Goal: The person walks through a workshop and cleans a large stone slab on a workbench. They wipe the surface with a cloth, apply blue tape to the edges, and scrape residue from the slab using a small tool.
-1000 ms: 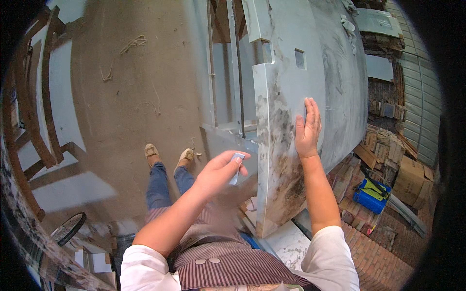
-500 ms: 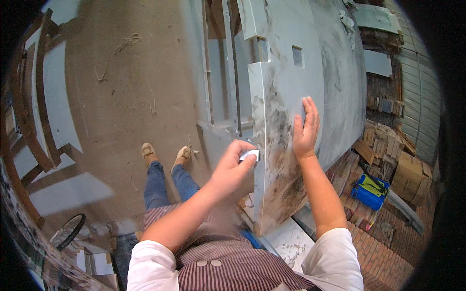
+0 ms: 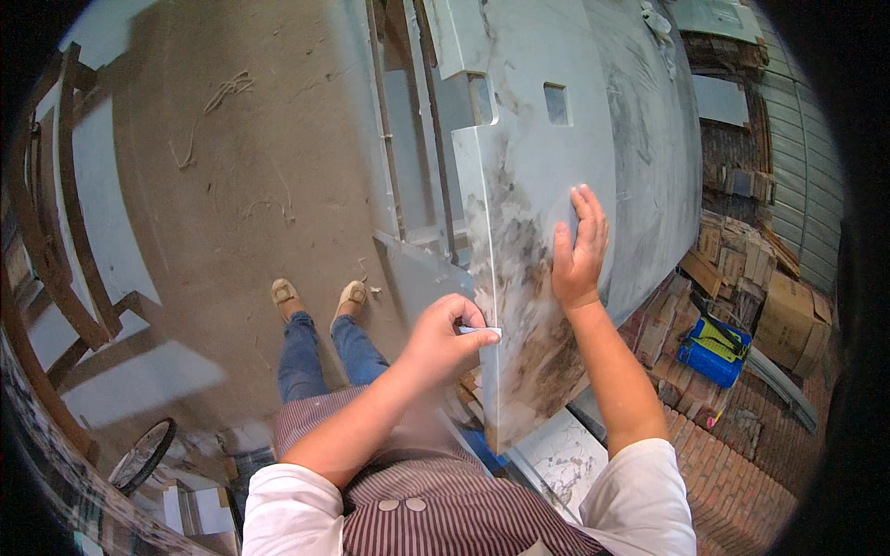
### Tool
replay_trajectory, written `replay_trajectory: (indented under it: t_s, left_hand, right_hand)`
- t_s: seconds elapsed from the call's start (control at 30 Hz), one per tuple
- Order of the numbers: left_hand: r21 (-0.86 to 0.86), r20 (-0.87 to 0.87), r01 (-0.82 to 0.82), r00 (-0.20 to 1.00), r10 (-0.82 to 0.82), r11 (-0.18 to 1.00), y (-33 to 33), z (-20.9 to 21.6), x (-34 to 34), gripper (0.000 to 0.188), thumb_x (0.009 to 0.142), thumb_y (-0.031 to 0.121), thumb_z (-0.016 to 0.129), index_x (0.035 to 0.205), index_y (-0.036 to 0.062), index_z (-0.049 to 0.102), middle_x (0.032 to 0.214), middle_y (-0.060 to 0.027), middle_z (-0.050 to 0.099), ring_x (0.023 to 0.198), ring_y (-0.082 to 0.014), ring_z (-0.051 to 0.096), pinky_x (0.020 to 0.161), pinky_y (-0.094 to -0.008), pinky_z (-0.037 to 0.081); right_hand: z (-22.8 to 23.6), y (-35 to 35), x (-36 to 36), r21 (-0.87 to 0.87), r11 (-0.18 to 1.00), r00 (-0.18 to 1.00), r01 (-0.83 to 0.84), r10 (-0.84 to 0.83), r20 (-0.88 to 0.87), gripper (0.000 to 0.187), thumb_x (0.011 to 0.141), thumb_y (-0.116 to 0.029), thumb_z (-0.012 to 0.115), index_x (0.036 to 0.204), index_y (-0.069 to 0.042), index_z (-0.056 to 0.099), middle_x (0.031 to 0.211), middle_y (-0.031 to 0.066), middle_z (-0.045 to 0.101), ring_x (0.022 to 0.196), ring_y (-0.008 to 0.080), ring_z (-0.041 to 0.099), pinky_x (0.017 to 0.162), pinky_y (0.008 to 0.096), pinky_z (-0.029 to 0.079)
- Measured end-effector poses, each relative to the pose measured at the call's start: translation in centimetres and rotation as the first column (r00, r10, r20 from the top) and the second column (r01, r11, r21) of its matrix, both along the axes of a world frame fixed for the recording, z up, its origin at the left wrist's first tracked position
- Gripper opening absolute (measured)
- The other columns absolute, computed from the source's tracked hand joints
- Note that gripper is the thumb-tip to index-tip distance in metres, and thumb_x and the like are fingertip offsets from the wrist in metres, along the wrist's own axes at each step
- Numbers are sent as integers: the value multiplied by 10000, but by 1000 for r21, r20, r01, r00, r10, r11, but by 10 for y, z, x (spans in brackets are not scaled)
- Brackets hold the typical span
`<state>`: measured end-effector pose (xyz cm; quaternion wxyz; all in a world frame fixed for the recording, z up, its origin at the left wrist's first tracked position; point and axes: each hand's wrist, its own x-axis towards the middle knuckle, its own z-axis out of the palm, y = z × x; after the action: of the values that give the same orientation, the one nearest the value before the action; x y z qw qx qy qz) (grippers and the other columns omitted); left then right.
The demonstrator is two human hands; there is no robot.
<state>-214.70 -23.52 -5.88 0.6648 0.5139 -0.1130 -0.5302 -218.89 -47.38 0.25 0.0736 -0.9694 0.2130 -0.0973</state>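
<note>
A large pale stone slab (image 3: 533, 185) with dark brown and grey veining runs away from my body. Its top has a small square cutout (image 3: 557, 105), and a notch breaks its left edge. My left hand (image 3: 438, 335) is closed on a small folded piece of sandpaper (image 3: 479, 330), white on the side that shows. The piece touches the slab's left edge, near the veined end. My right hand (image 3: 581, 258) lies flat on the slab's top, fingers stretched out and holding nothing.
Metal frame bars (image 3: 434, 130) stand along the slab's left side. Thin strings (image 3: 227, 90) lie on the brown floor. At right are a blue container (image 3: 712, 357), a cardboard box (image 3: 788, 324) and stacked scraps (image 3: 732, 264). A dark rack (image 3: 74, 204) stands at left.
My left hand has moved nearer along the slab's edge with the sandpaper, which now shows as a thin strip. My right hand stays on the slab. The view has shifted slightly.
</note>
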Motion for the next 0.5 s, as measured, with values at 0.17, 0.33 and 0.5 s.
replay_trajectory:
  t_s: [0.17, 0.33, 0.5]
  left_hand:
    - [-131, -22, -79, 997, 77, 988, -5, -9, 4, 239, 710, 102, 836, 685, 56, 603, 773, 0, 582, 713, -76, 537, 644, -245, 450]
    - [-99, -7, -187, 982, 188, 977, -18, -18, 29, 276, 706, 92, 842, 647, 96, 572, 713, 39, 563, 660, -62, 512, 613, -229, 438]
    - [-52, -222, -363, 912, 344, 930, -48, -7, 117, 245, 727, 144, 828, 736, 49, 603, 731, -35, 643, 661, -101, 582, 596, -257, 484]
  right_hand:
    - [1, 2, 1, 11, 1000, 1000, 14, -14, -7, 477, 892, -247, 520, 1321, -42, 493, 1399, 162, 447, 1304, 338, 395, 1087, 462, 255]
    - [1, 2, -2, 11, 1000, 1000, 27, -27, -6, 480, 888, -257, 516, 1322, -51, 498, 1400, 159, 446, 1300, 341, 401, 1084, 469, 259]
    - [1, 1, 2, 1, 1000, 1000, 10, -10, -3, 485, 883, -269, 519, 1318, -56, 503, 1395, 161, 450, 1294, 341, 406, 1081, 468, 266]
